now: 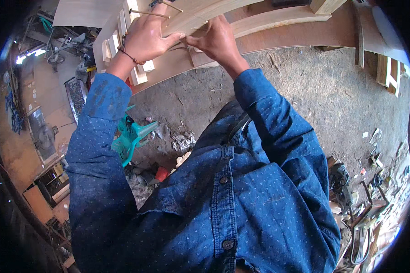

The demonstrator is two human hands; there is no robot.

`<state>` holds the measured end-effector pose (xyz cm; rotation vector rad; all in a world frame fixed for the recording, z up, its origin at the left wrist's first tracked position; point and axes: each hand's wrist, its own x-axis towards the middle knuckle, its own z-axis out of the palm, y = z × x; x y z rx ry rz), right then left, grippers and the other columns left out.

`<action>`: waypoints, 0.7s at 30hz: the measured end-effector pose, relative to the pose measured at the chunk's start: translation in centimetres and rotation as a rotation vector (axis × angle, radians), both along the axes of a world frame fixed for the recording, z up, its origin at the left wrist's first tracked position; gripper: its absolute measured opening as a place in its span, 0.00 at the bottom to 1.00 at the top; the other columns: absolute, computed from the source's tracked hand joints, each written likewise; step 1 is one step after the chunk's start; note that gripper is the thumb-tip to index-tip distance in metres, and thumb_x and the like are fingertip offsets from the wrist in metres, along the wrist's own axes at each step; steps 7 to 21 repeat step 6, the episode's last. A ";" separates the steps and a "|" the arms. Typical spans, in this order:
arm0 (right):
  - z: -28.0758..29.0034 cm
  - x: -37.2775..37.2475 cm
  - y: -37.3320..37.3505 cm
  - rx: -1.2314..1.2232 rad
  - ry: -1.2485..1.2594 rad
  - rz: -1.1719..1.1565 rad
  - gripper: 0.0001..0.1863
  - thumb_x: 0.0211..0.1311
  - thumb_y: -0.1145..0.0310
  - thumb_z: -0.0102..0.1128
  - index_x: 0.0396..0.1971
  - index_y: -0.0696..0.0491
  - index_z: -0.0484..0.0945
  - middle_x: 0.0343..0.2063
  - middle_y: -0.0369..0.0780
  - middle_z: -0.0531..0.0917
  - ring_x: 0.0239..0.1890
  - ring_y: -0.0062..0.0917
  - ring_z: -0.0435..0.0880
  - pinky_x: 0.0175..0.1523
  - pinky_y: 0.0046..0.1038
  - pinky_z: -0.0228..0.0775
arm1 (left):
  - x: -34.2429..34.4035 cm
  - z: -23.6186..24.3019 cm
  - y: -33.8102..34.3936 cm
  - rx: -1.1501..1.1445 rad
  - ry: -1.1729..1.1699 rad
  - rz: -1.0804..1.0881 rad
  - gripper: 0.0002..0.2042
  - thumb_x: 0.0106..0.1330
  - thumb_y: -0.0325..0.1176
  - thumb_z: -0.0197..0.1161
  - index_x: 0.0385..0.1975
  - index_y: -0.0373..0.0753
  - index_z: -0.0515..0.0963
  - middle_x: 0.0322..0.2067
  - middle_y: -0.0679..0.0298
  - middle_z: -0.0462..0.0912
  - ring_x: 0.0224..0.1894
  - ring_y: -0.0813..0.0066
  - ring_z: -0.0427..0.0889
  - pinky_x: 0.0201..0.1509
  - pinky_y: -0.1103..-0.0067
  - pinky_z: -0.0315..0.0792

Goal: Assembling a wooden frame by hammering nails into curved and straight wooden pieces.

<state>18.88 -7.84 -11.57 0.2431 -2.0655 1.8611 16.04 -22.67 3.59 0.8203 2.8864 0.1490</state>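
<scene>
A pale wooden plank (228, 6) runs along the top of the view. My left hand (143, 42) is closed around its near edge, thumb stretched to the right. Beside it, my right hand (217, 42) grips the same plank, its thumb almost meeting the left one. The fingertips of both hands are partly hidden by the wood. Two long nails stick out near my left hand; the nearer nail (149, 14) points left, above the wrist. Under the plank lies a wide brown panel (278, 38).
Stacked wood strips (139, 75) sit below my left wrist. A green plastic chair (130, 136) stands on the dirt floor at left. A curved wooden piece (282, 18) lies to the right. A fan (45, 135) and a bicycle (57, 52) are far left; scrap and a metal-framed chair (366, 214) lie lower right.
</scene>
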 end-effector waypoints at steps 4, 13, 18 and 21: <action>-0.1 -0.5 1.0 0.016 0.031 0.010 0.34 0.37 0.62 0.79 0.49 0.55 0.78 0.42 0.52 0.82 0.47 0.50 0.81 0.51 0.44 0.76 | 0.0 0.0 0.1 -0.001 0.024 -0.019 0.31 0.55 0.41 0.75 0.56 0.41 0.67 0.42 0.49 0.84 0.46 0.47 0.84 0.49 0.63 0.78; 0.0 -0.6 1.2 0.068 0.037 0.042 0.36 0.37 0.60 0.80 0.50 0.54 0.77 0.44 0.52 0.82 0.48 0.50 0.81 0.52 0.43 0.76 | 0.1 0.0 0.0 -0.040 -0.030 0.067 0.35 0.55 0.42 0.75 0.62 0.43 0.65 0.45 0.50 0.84 0.48 0.49 0.84 0.50 0.63 0.78; 0.0 -0.6 1.2 0.068 0.037 0.042 0.36 0.37 0.60 0.80 0.50 0.54 0.77 0.44 0.52 0.82 0.48 0.50 0.81 0.52 0.43 0.76 | 0.1 0.0 0.0 -0.040 -0.030 0.067 0.35 0.55 0.42 0.75 0.62 0.43 0.65 0.45 0.50 0.84 0.48 0.49 0.84 0.50 0.63 0.78; 0.0 -0.6 1.2 0.068 0.037 0.042 0.36 0.37 0.60 0.80 0.50 0.54 0.77 0.44 0.52 0.82 0.48 0.50 0.81 0.52 0.43 0.76 | 0.1 0.0 0.0 -0.040 -0.030 0.067 0.35 0.55 0.42 0.75 0.62 0.43 0.65 0.45 0.50 0.84 0.48 0.49 0.84 0.50 0.63 0.78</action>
